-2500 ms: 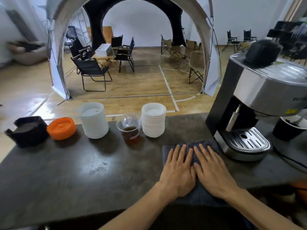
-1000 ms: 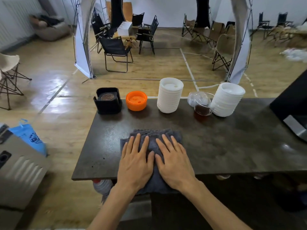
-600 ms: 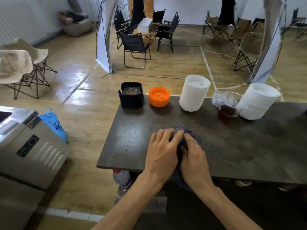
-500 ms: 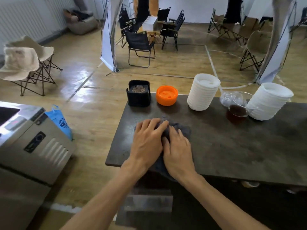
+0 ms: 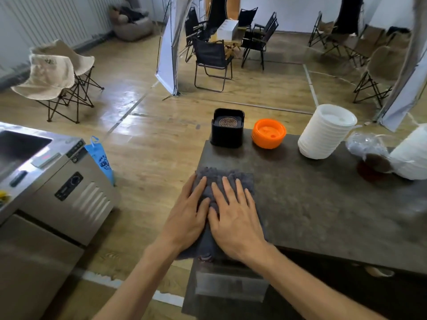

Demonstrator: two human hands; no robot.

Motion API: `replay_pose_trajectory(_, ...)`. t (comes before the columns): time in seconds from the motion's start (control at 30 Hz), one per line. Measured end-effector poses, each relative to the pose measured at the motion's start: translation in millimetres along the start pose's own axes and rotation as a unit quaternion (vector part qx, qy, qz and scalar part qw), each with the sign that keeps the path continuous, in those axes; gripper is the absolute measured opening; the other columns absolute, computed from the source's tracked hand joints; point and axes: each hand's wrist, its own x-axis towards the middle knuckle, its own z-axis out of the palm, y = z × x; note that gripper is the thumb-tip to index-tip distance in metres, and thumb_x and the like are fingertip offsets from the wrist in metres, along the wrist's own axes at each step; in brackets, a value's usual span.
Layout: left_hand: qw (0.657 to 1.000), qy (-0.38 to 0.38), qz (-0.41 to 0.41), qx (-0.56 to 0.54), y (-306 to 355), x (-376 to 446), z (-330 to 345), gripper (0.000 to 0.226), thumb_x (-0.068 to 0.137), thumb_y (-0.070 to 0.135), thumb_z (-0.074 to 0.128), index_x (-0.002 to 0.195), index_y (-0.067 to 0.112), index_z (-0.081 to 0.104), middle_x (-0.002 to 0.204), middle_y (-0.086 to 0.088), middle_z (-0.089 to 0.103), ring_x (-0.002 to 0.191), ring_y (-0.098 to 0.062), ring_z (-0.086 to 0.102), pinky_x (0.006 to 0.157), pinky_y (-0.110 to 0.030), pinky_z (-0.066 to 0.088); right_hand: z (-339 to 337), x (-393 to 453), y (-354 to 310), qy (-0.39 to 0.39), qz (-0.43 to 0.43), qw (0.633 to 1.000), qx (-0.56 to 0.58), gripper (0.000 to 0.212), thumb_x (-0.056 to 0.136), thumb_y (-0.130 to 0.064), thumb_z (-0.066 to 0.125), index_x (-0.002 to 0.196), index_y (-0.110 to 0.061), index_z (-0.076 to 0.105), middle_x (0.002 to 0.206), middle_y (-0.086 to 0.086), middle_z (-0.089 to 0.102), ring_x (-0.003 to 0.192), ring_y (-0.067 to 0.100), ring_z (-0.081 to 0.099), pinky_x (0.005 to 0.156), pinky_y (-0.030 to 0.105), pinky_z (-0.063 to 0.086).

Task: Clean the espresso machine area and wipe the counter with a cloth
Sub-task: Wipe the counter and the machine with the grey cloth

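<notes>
Dark counter [image 5: 323, 204] bears two white lid stacks [image 5: 323, 132], one cloth [image 5: 231, 179] pressed by both flat-fingered hands [image 5: 235, 222].

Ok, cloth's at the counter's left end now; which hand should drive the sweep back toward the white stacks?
Probably the left hand: it lies flat on the cloth's outer side at the counter end, so it would push from behind. The right hand, flat beside it, sits on the leading side.

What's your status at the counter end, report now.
Left hand and right hand flat on grey cloth at counter's left end. Black holder beyond, apart from the cloth.
</notes>
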Motion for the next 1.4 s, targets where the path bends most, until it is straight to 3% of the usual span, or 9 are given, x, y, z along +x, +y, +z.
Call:
replay_pose_trajectory(0.13, 0.999, 0.013, 0.022, 0.045, -3, -34, 8, 0.057, 0.1, 0.043, 0.028, 0.154, 0.03, 0.021, 0.162, 0.015, -0.001, 0.146, 0.003, 0.007, 0.114, -0.01, 0.007, -2, -33, -11, 0.029, -0.001, 0.999, -0.035, 0.056, 0.098, -0.043, 0.032, 0.146, -0.02, 0.05, 0.155, 0.005, 0.042, 0.147, 0.026, 0.031, 0.115, 0.04, 0.018)
replay_pose_trajectory(0.3, 0.996, -0.042, 0.017, 0.077, -5, 25, 0, 0.053, 0.105, 0.027, 0.03, 0.155, 0.02, 0.014, 0.16, 0.011, -0.001, 0.149, -0.01, 0.009, 0.114, -0.013, 0.008, 0, 19, -2, -0.006, 0.016, 1.0, -0.001, 0.058, 0.105, -0.044, 0.02, 0.159, -0.026, 0.011, 0.167, -0.003, -0.002, 0.15, 0.016, -0.019, 0.118, 0.033, -0.015)
replay_pose_trajectory(0.5, 0.98, -0.069, -0.062, 0.179, -11, 99, 1, 0.054, 0.103, 0.04, 0.023, 0.155, 0.032, 0.011, 0.163, 0.005, 0.01, 0.14, -0.021, 0.034, 0.107, -0.05, 0.034, 2, 85, 18, -0.003, 0.042, 0.999, 0.007, 0.058, 0.104, -0.043, 0.025, 0.159, -0.026, 0.015, 0.167, -0.001, 0.006, 0.153, 0.02, -0.003, 0.122, 0.04, 0.0)
replay_pose_trajectory(0.7, 0.994, -0.053, 0.001, 0.092, -6, 110, 3, 0.046, 0.104, 0.022, 0.035, 0.148, 0.008, 0.037, 0.161, -0.008, 0.019, 0.149, -0.025, 0.015, 0.116, -0.029, 0.013, -3, 102, 27, -0.01, 0.041, 0.999, 0.002, 0.06, 0.101, -0.045, 0.025, 0.158, -0.026, 0.021, 0.167, 0.001, 0.014, 0.153, 0.023, 0.005, 0.122, 0.041, 0.007)
replay_pose_trajectory(0.83, 0.996, -0.046, -0.025, 0.069, 0, 84, 2, 0.05, 0.105, 0.028, 0.034, 0.153, 0.019, 0.028, 0.163, -0.001, 0.011, 0.149, -0.014, 0.012, 0.113, -0.019, 0.008, -7, 75, 28, -0.02, 0.012, 1.0, 0.019, 0.063, 0.1, -0.047, 0.024, 0.158, -0.026, 0.019, 0.167, 0.001, 0.011, 0.153, 0.022, 0.002, 0.123, 0.04, 0.005)
replay_pose_trajectory(1.07, 0.958, -0.018, 0.035, 0.283, 40, 0, 16, 0.06, 0.098, 0.039, 0.011, 0.154, 0.02, 0.025, 0.162, -0.002, 0.016, 0.15, -0.018, 0.004, 0.122, -0.038, 0.007, -19, -14, 32, -0.013, -0.002, 0.999, 0.03, 0.062, 0.099, -0.046, 0.023, 0.158, -0.026, 0.022, 0.167, -0.001, 0.011, 0.154, 0.02, 0.0, 0.121, 0.039, -0.003)
replay_pose_trajectory(1.17, 0.948, -0.049, 0.071, 0.307, 73, -2, 51, 0.067, 0.094, 0.041, 0.002, 0.155, 0.019, 0.02, 0.162, -0.005, 0.012, 0.151, -0.023, 0.0, 0.123, -0.041, 0.007, -32, -49, 67, 0.023, 0.041, 0.999, -0.01, 0.059, 0.099, -0.045, 0.026, 0.155, -0.027, 0.032, 0.164, -0.002, 0.022, 0.152, 0.02, 0.01, 0.121, 0.042, 0.008)
replay_pose_trajectory(1.3, 0.941, -0.081, 0.116, 0.308, 132, 13, 110, 0.06, 0.095, 0.035, 0.022, 0.149, 0.013, 0.038, 0.156, -0.014, 0.032, 0.146, -0.031, 0.024, 0.118, -0.047, 0.024, -55, -85, 134, 0.059, 0.106, 0.992, -0.037, 0.057, 0.098, -0.046, 0.027, 0.152, -0.029, 0.037, 0.16, -0.004, 0.03, 0.15, 0.019, 0.021, 0.122, 0.036, 0.015)
replay_pose_trajectory(1.4, 0.944, -0.093, 0.171, 0.268, 177, 19, 154, 0.056, 0.093, 0.032, 0.035, 0.141, 0.009, 0.051, 0.147, -0.016, 0.046, 0.139, -0.032, 0.04, 0.112, -0.05, 0.035, -69, -115, 186, 0.059, 0.17, 0.983, -0.042, 0.057, 0.099, -0.051, 0.013, 0.154, -0.038, 0.014, 0.164, -0.012, 0.013, 0.152, 0.009, 0.003, 0.119, 0.03, 0.006)
